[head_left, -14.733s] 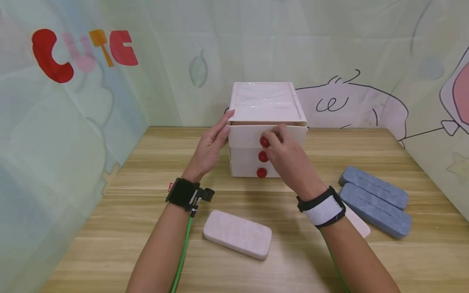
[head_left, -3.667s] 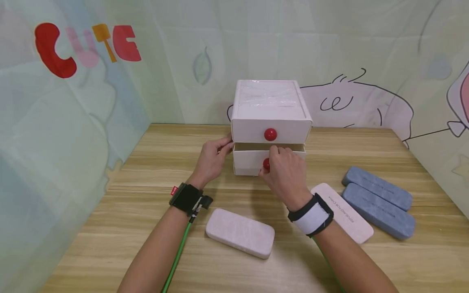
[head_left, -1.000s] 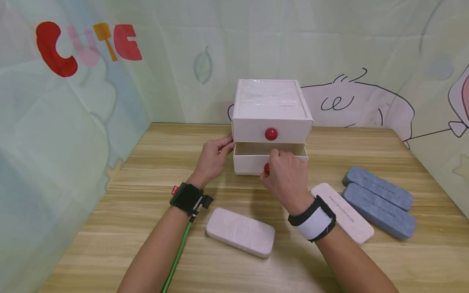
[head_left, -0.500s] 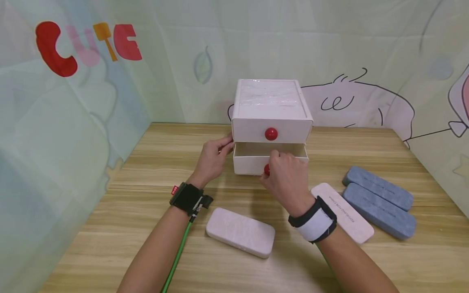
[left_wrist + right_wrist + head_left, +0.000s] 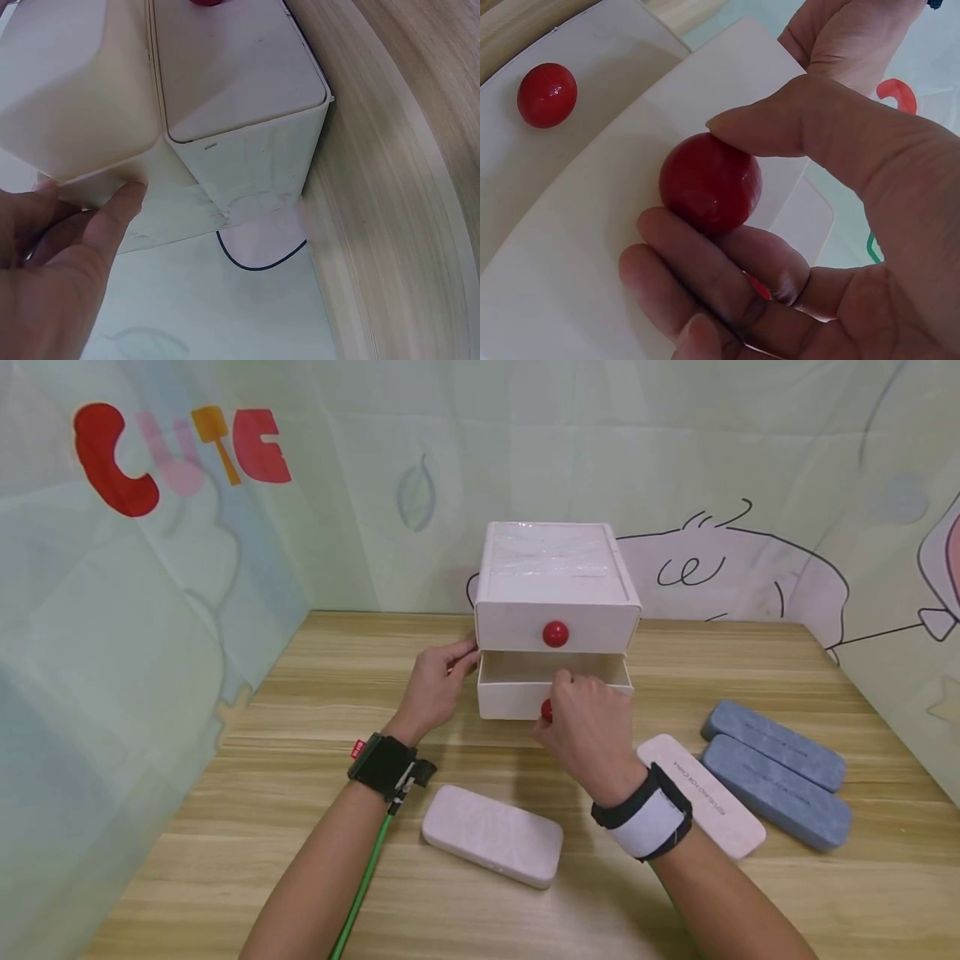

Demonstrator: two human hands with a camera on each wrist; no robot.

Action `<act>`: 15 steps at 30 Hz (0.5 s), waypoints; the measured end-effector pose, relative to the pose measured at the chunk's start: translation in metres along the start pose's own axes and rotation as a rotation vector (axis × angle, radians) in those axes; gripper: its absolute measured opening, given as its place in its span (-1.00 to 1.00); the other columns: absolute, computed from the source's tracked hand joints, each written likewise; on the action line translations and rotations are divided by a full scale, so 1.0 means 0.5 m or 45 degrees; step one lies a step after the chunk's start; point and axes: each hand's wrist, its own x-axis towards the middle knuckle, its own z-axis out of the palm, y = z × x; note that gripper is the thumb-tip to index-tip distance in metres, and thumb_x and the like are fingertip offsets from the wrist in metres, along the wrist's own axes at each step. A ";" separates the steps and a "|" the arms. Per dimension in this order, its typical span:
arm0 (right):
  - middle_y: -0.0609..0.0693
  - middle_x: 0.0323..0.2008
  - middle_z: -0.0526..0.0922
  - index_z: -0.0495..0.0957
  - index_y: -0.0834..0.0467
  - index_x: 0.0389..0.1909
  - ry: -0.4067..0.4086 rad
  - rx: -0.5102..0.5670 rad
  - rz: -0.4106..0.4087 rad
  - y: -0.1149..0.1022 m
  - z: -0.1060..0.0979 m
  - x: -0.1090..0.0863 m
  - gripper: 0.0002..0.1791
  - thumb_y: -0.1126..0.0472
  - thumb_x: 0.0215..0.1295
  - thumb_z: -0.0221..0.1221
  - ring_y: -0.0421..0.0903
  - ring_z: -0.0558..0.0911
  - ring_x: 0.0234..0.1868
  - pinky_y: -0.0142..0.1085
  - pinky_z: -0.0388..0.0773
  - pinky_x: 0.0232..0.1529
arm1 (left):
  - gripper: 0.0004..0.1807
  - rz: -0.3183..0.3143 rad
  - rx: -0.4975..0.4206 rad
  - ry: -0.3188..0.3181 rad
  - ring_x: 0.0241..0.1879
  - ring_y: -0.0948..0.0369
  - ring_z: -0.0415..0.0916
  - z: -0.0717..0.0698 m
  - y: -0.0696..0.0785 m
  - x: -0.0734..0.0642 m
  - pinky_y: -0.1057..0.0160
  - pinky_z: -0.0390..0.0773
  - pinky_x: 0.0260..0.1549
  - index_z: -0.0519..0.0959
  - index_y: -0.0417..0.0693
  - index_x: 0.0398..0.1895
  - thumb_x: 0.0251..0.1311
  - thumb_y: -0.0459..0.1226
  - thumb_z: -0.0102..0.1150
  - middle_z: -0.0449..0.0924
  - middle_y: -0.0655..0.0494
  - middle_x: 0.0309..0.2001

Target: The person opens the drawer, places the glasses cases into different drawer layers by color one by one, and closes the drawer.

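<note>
A white three-drawer cabinet (image 5: 551,560) stands near the back of the table, a red knob on each drawer front. Its top drawer (image 5: 510,627) is pushed in, while the middle drawer (image 5: 513,700) is pulled partway out and shows a bare inside. My right hand (image 5: 592,727) pinches that drawer's red knob (image 5: 710,184) between thumb and fingers. My left hand (image 5: 432,689) rests its fingertips and thumb (image 5: 124,202) against the cabinet's left side. Below, the bottom drawer (image 5: 236,67) is closed in the left wrist view; the pulled drawer hides it from the head view.
A pale pink oblong case (image 5: 491,837) lies in front of the cabinet. Right of my right wrist are a lettered pink case (image 5: 701,793) and two blue cases (image 5: 776,789) side by side. A green cable (image 5: 367,868) runs along my left forearm.
First the top drawer stood slightly out under my right hand; now it is in. The middle drawer has slid farther toward me, my right hand with it. My left hand has moved lower.
</note>
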 end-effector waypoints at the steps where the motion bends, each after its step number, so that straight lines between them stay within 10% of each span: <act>1: 0.01 -0.71 0.45 0.49 0.21 -0.55 -0.003 -0.002 -0.002 0.000 -0.001 0.000 -0.70 0.15 0.07 0.41 -0.07 0.46 -0.68 -0.33 0.26 -0.74 | -0.59 0.000 0.001 0.001 0.36 0.13 0.47 0.000 0.000 0.000 0.28 0.57 0.20 0.47 -0.16 0.37 0.52 -0.35 0.02 0.43 -0.04 0.41; 15: 0.04 -0.69 0.50 0.53 0.23 -0.51 -0.017 0.011 -0.010 -0.001 -0.007 -0.006 -0.67 0.12 0.03 0.47 -0.05 0.51 -0.67 -0.30 0.34 -0.71 | -0.58 -0.001 -0.019 -0.001 0.36 0.12 0.46 0.002 -0.001 0.002 0.23 0.57 0.22 0.46 -0.17 0.38 0.51 -0.35 0.02 0.42 -0.04 0.41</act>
